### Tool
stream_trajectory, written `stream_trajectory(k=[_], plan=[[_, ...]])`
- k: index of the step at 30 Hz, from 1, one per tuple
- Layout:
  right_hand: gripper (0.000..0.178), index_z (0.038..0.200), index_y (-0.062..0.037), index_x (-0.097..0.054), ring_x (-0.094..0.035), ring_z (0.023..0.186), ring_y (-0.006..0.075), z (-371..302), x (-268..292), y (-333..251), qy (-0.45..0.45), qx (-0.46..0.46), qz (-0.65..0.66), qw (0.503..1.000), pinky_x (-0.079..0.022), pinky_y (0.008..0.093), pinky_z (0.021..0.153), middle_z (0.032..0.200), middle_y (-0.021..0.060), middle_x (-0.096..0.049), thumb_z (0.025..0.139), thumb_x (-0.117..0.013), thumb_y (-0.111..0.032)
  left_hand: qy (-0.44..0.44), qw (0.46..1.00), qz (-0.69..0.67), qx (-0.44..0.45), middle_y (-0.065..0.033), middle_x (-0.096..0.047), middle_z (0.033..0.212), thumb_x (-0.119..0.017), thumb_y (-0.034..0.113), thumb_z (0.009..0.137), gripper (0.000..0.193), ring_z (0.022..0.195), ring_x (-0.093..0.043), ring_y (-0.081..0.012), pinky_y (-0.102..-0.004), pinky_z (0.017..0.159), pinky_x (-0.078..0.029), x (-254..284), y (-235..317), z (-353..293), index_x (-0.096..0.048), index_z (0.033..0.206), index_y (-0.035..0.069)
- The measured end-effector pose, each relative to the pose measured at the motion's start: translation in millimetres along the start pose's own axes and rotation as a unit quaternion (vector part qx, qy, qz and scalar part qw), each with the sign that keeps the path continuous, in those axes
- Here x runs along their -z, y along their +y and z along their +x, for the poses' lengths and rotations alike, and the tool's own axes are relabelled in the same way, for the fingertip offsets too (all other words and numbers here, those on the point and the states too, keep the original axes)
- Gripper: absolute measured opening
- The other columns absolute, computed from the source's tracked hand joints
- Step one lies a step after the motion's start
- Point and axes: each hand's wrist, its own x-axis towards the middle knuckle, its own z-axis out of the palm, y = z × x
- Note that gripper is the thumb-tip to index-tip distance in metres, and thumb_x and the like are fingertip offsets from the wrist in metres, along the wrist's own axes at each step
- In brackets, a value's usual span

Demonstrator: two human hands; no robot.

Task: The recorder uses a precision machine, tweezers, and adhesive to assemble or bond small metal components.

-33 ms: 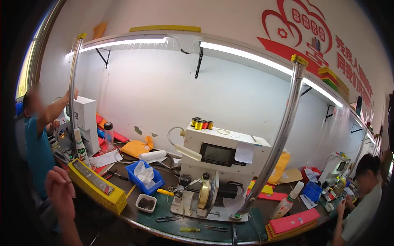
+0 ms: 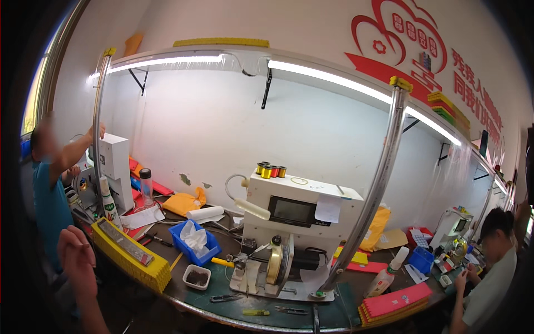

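My left hand is raised at the lower left, in front of a stack of yellow strips. Its fingers are bent and pressed together; whatever they may pinch is too small or hidden to make out. My right hand is out of view. In the middle of the bench stands a white winding machine with a small dark screen and a golden wheel. Snips, a yellow cutter and tweezers lie on the green mat before it.
A blue bin with white tissue and a small white dish stand left of the machine. Right of it are a metal post, a glue bottle and pink strips. Co-workers sit at left and right.
The view has shifted very slightly. My left hand stays raised at the lower left, its fingers slightly further left; the things on the bench have not moved.
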Motion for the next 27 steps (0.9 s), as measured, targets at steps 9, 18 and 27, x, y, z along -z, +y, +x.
stream_trajectory(k=[9, 18, 27], plan=[[0.019, 0.118, -0.0029, -0.068, -0.064, 0.077, 0.0132, -7, 0, 11, -0.041, 0.033, -0.042, 0.998, -0.054, 0.0291, 0.071, 0.087, 0.0062, -0.07, 0.105, -0.055, -0.009, -0.054, 0.99, 0.025, 0.128, -0.0084, -0.058, 0.083, -0.051, 0.019, 0.103, 0.02, 0.065, -0.055, -0.0132, -0.0249, 0.054, -0.043, 142, -62, -51, -0.055, 0.087, 0.009], [0.019, 0.116, -0.0032, -0.069, -0.065, 0.074, 0.0137, -5, 5, 15, -0.006, 0.049, -0.073, 0.996, -0.055, 0.0299, 0.07, 0.084, 0.0058, -0.07, 0.106, -0.055, -0.01, -0.022, 0.907, -0.221, 0.357, -0.0101, -0.054, 0.066, -0.055, -0.001, 0.084, 0.012, 0.056, -0.051, -0.0214, -0.033, 0.052, -0.044, 192, -134, -119, -0.057, 0.074, 0.005], [0.018, 0.115, -0.0028, -0.069, -0.064, 0.075, 0.0139, -5, 11, 20, -0.008, 0.007, -0.079, 0.997, -0.054, 0.03, 0.07, 0.084, 0.0061, -0.07, 0.106, -0.055, -0.011, -0.412, 0.585, 0.158, 0.681, -0.0093, -0.062, 0.075, -0.066, 0.01, 0.075, 0.013, 0.063, -0.058, -0.0242, -0.0377, 0.056, -0.044, 226, -176, -214, -0.069, 0.087, 0.006]])
